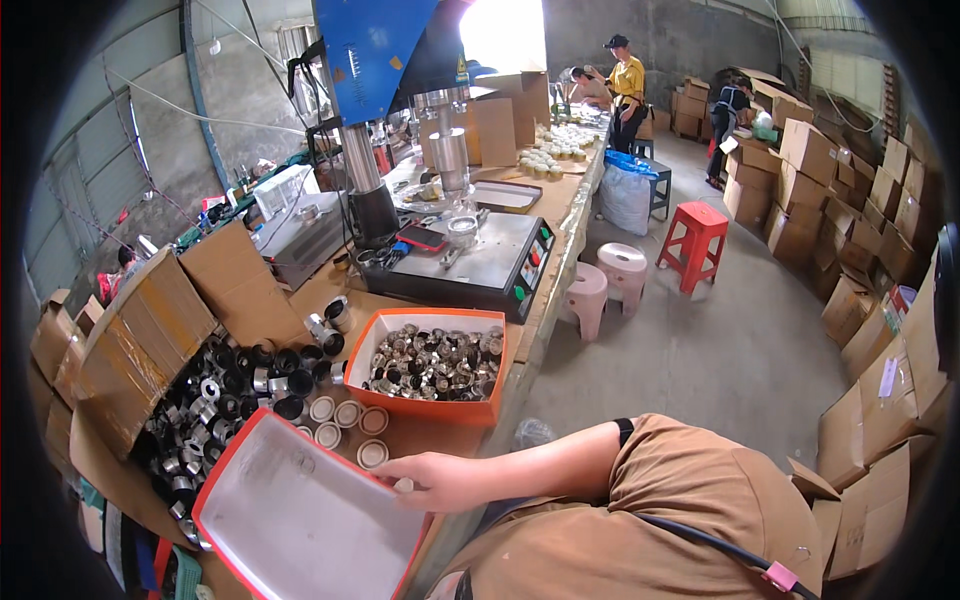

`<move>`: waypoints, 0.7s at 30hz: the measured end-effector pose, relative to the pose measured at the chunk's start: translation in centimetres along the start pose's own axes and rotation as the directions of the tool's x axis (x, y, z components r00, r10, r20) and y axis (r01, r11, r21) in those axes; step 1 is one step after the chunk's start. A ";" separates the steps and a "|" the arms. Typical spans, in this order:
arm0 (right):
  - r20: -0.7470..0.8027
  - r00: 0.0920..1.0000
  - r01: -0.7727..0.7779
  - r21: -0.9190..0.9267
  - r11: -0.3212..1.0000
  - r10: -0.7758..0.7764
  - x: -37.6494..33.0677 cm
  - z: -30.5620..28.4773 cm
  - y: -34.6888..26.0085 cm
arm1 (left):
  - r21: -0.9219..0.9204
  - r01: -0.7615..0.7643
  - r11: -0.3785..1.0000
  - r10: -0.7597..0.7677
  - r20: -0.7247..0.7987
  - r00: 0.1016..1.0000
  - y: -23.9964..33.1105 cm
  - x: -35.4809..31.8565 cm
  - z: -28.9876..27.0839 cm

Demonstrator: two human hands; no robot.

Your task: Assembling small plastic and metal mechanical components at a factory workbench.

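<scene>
A shallow tray (310,520) with a pale inside and a red rim is tilted at the table's near edge, with nothing in it. My right hand (425,482) closes on its right rim, fingers along the edge. Something small and pale shows at the thumb; what it is, I cannot make out. Just beyond the fingertips, several round cream-coloured discs (372,421) lie on the table. Behind them stands an orange-red box (450,408) filled with small shiny metal parts (430,360). My left hand is out of view.
Black and silver cylindrical parts (215,405) spill from a cardboard box (140,350) at left. Beyond rises a blue press (375,60) over its dark base (450,290). Stools (692,245) and stacked cartons (800,165) stand to the right. Several people (628,85) are farther back.
</scene>
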State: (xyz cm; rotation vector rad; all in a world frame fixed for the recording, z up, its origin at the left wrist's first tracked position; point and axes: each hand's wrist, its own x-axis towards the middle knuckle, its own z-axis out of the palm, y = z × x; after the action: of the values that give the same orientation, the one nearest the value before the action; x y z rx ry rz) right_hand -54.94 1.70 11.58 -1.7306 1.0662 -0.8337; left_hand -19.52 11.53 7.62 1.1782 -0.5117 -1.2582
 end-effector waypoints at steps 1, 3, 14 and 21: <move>0.001 1.000 -0.002 0.006 1.000 0.002 0.1 -0.3 0.1 | -0.048 0.007 0.999 -0.008 -0.033 0.999 0.3 -0.2 -1.0; -0.072 0.997 0.017 -0.147 0.989 -0.028 0.0 -1.8 1.2 | -0.112 -0.019 0.994 0.014 -0.047 0.999 0.4 -0.2 -6.0; -0.834 0.394 -0.144 0.358 0.922 0.385 -3.4 -18.2 15.0 | 0.341 -0.342 0.875 0.461 -0.375 0.804 -1.4 -2.7 -24.0; -0.153 0.655 -0.233 0.891 0.389 0.740 -2.8 -18.9 20.6 | 0.664 -0.318 0.677 0.627 -0.292 0.722 -1.5 -4.8 -30.6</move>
State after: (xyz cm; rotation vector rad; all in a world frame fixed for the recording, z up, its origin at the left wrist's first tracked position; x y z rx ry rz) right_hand -78.61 -6.62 -1.06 -0.2616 1.1935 -1.1687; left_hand 4.05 28.17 -3.81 1.6655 -0.7812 -0.2669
